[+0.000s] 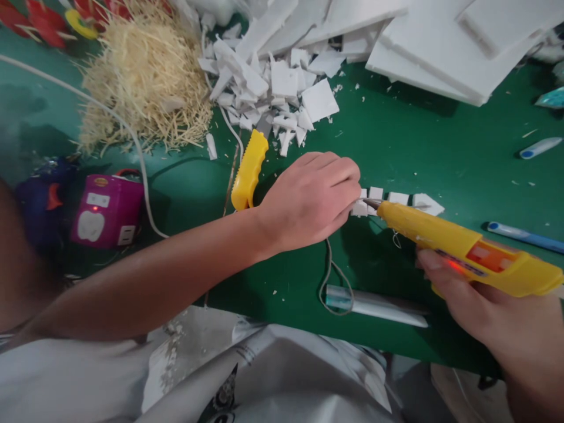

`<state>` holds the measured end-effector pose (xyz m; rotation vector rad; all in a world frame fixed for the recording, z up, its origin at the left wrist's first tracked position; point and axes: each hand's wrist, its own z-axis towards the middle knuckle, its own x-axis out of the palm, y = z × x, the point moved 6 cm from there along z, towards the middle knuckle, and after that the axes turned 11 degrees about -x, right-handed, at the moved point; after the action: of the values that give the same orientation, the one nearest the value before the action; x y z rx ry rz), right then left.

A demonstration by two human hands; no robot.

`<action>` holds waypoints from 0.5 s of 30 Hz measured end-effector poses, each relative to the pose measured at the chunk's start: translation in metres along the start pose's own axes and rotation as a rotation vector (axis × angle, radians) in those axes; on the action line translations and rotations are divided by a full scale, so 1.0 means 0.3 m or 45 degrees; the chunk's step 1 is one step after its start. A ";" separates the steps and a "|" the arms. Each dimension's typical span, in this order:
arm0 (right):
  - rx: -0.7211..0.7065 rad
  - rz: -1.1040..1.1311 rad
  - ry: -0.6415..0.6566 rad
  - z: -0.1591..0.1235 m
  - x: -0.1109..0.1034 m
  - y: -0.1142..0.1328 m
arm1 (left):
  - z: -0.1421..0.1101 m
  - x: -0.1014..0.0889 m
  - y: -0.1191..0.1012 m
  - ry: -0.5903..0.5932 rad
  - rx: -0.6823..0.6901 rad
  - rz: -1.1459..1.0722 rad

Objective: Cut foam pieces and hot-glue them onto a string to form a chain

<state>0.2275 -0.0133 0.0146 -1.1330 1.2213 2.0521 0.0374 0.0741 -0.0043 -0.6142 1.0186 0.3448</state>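
Observation:
My right hand (pixel 462 294) is wrapped round a yellow hot glue gun (pixel 453 235); a red light glows on its side. The gun's metal nozzle points left and reaches small white foam pieces (pixel 363 207) at the fingertips of my left hand (pixel 315 197). That hand is closed, knuckles up, and its fingertips are hidden, so what they pinch cannot be made out. Several more foam blocks lie in a row to the right, ending in a pointed foam piece (pixel 427 204). A grey string loop (pixel 329 282) trails out below my left hand.
A yellow-handled cutter (pixel 250 170) lies left of my left hand. Behind are foam scraps (pixel 282 82), foam sheets (pixel 436 47) and a straw-like pile (pixel 145 76). A purple power box (pixel 108 210) and white cable (pixel 136 141) are left; a blue pen (pixel 524 235) lies right.

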 end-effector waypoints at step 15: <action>0.356 0.079 0.083 -0.026 0.038 -0.045 | 0.001 0.009 0.002 0.069 -0.036 0.006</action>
<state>0.2347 -0.0137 -0.0034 -1.0465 1.5374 1.8273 0.0385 0.0749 -0.0068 -0.6494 1.0686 0.3491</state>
